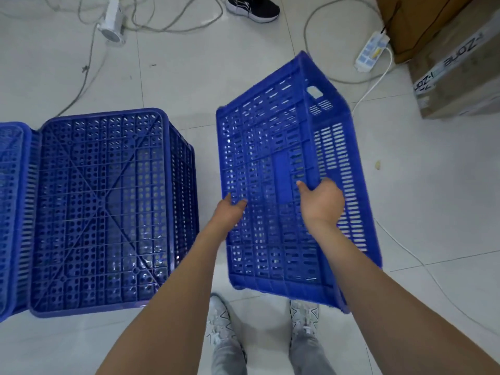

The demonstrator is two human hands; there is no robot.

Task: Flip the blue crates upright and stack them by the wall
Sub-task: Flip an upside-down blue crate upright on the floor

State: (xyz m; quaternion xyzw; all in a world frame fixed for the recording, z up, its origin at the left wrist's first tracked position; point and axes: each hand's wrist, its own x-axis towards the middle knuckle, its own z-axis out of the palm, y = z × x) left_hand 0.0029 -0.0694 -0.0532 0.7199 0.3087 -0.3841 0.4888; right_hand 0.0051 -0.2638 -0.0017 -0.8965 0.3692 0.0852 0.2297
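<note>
Holding tilted blue crate (284, 169) with both hands.

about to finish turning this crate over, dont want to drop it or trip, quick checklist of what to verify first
1. Left hand gripping the held crate: ok, fingers wrapped on its left edge.
2. Right hand gripping: ok, clamped on the top ridge.
3. Crate clear of the floor: ok, tilted in the air above the shoes.
4. Gap to the upside-down crate on the left: ok, apart.
5. Floor to the right: not ok, white cable and power strip lie there.
6. Wall stacking spot: cannot tell, out of view.
</note>
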